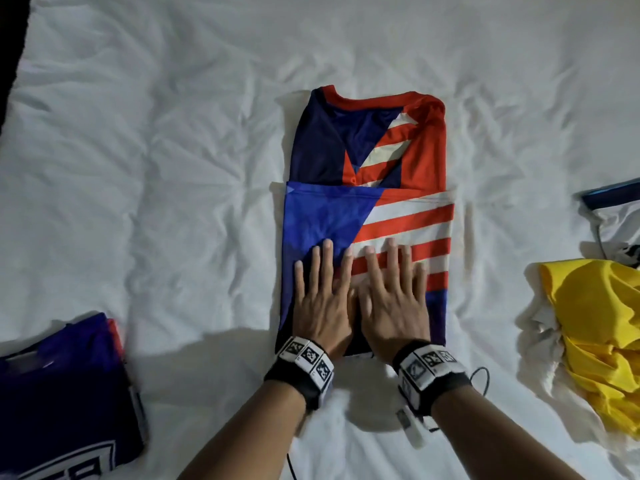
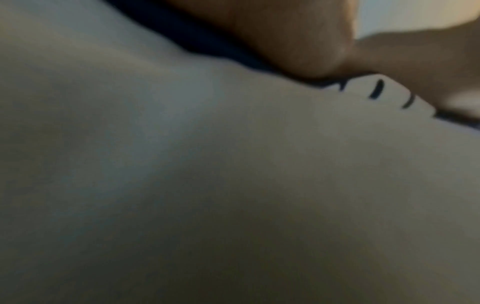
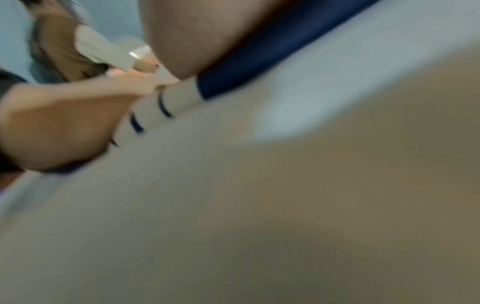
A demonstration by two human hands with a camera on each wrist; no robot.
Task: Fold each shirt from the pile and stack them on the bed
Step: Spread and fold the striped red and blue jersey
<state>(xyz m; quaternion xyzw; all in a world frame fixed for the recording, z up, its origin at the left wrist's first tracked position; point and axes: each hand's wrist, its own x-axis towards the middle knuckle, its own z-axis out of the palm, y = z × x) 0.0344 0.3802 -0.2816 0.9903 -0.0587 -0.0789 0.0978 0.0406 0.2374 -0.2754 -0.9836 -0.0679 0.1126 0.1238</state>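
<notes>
Centre of the head view: we see a striped shirt [image 1: 367, 216], blue with red and white bands and a red collar, lying on the white bed [image 1: 173, 150]. Its lower part is folded up over the body, the fold edge running across mid-frame just below the collar opening.

Left hand [image 1: 320, 299]: palm down on the blue area of the folded flap, fingers straight and slightly spread, holding nothing. Right hand [image 1: 394, 299]: palm down just beside it on the red and white stripes, fingers straight and slightly spread, holding nothing. The two hands touch or nearly touch along their inner edges; we cannot tell which. Both wrists carry black bands with white marker tiles.

Lower left of the frame: a folded dark blue shirt [image 1: 65, 403] with white lettering, partly cut by the edge, well apart from the striped one. Right edge: a crumpled yellow shirt [image 1: 602, 334], and above it a white garment [image 1: 616, 230] with dark trim, both unfolded.

Wrist views: both blurred. We make out sheet [image 2: 182, 185], the heel of a hand [image 2: 298, 41] on dark blue cloth, and little else. Sheet again in the right one [image 3: 285, 205].
</notes>
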